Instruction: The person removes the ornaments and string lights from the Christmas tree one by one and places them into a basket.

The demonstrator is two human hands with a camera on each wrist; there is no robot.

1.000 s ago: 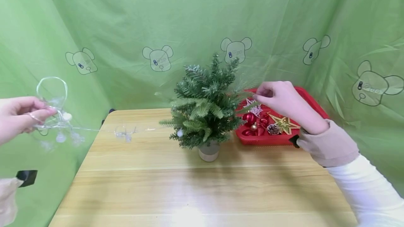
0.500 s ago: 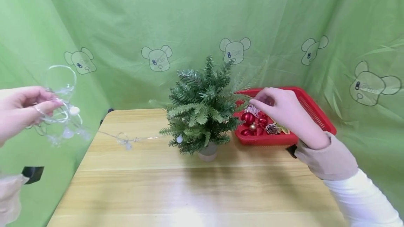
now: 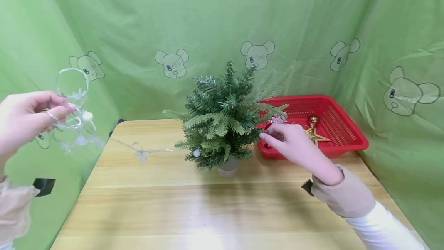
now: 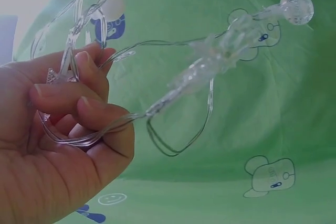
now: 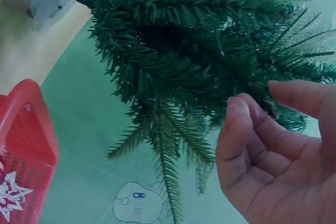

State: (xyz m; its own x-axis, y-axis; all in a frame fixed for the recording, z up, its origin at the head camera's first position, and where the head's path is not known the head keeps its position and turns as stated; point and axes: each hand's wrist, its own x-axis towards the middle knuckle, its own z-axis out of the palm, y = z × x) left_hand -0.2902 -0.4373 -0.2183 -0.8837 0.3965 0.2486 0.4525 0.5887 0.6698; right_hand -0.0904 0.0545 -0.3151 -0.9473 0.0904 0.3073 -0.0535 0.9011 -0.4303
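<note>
My left hand [image 3: 36, 117] holds a bunched string of clear fairy lights [image 4: 181, 85] off the table's left side, with fingers curled round its loops. The strand stretches right, past a loose cluster [image 3: 142, 152] over the table, to a small artificial Christmas tree [image 3: 220, 117]. A round white bulb [image 3: 197, 152] shows among its lower left branches. My right hand [image 3: 291, 140] is at the tree's right side, in front of the basket. In the right wrist view its bent fingertips [image 5: 239, 106] and thumb stand apart, right at the dark green branches, with nothing visible gripped between them.
A red plastic basket [image 3: 357, 142] stands right of the tree. It holds a gold star [image 3: 316, 138], a gold ball [image 3: 313, 120] and a silvery glitter ornament [image 3: 278, 119]; my right hand hides other contents. The tree's pale pot [image 3: 227, 169] rests on the wooden table [image 3: 149, 203]. Green curtains surround it.
My right hand has moved down and left from the tree's upper right side, uncovering the basket's gold ball. My left hand has risen and shifted right with the light string. The tree has shifted slightly left.
</note>
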